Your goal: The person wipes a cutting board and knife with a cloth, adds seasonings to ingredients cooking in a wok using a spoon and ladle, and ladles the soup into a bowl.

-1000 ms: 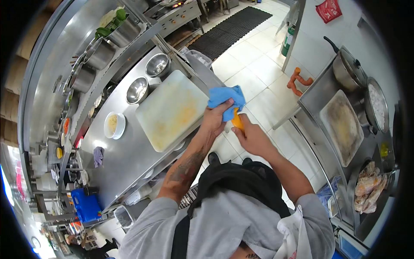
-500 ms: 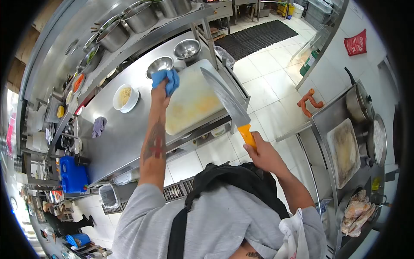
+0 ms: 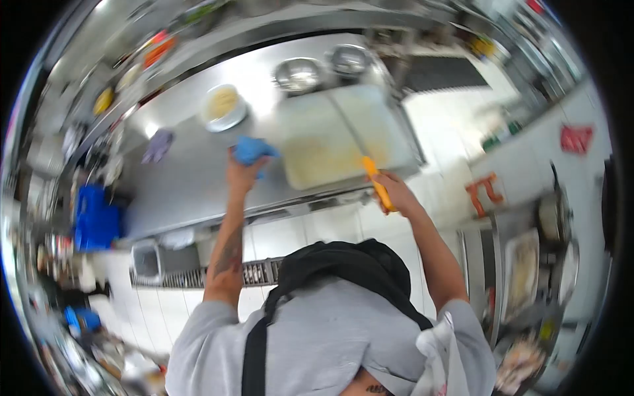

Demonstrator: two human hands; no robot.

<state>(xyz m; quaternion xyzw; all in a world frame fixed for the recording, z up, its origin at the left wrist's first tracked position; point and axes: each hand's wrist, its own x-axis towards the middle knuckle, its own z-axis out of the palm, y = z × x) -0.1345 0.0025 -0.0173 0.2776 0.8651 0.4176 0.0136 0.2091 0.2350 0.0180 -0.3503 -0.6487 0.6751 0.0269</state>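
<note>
My right hand (image 3: pixel 396 193) is closed round the yellow handle of a knife (image 3: pixel 374 178). The blade points up and to the left over the white cutting board (image 3: pixel 330 142), edge-on and blurred. My left hand (image 3: pixel 243 173) grips a blue cloth (image 3: pixel 252 151) above the steel counter (image 3: pixel 191 178), left of the board. A white bowl of pale yellow shreds (image 3: pixel 223 107) stands beyond the cloth. Two steel bowls (image 3: pixel 298 76) (image 3: pixel 349 61) are behind the board. A purple cloth (image 3: pixel 158 146) lies farther left on the counter.
A shelf (image 3: pixel 297 20) runs above the counter's back. A blue container (image 3: pixel 97 218) and a grey bin (image 3: pixel 147 260) are at the left. At the right stand a side table with a stained tray (image 3: pixel 520 276) and a pot (image 3: pixel 551 214). A person in dark clothes is blurred at the far left.
The view has turned. My left hand has carried the blue cloth off the knife to the counter left of the board. The knife's blade is uncovered and now over the board.
</note>
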